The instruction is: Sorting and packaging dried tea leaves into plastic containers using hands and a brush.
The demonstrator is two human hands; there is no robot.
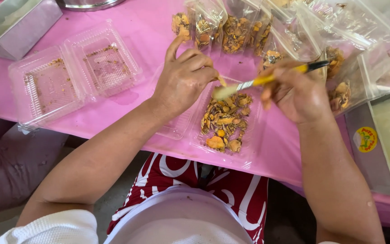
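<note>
— What lies out to the left of the left hand (183,77)?

— A metal box (16,25) at the far corner of the pink table (145,27), then an open clear clamshell tray (73,72) holding only crumbs, well apart from the hand.

— And the left hand's grip?

— Fingers curled in, forefinger raised, tips pinched on a small orange-brown piece (221,81) just above the near tray (224,119). That tray sits directly under both hands, filled with orange-brown dried pieces (224,119).

— The right hand (296,92)?

— Its grip is closed around a yellow-handled brush (267,79), black at the far end. The pale bristles point left, just beside the left hand's fingertips and over the tray.

— Beyond the hands?

— A row of clear bags (235,31) with the same pieces. To the right of the right hand, more bags (357,68), then a metal box (384,144) with a round sticker.
</note>
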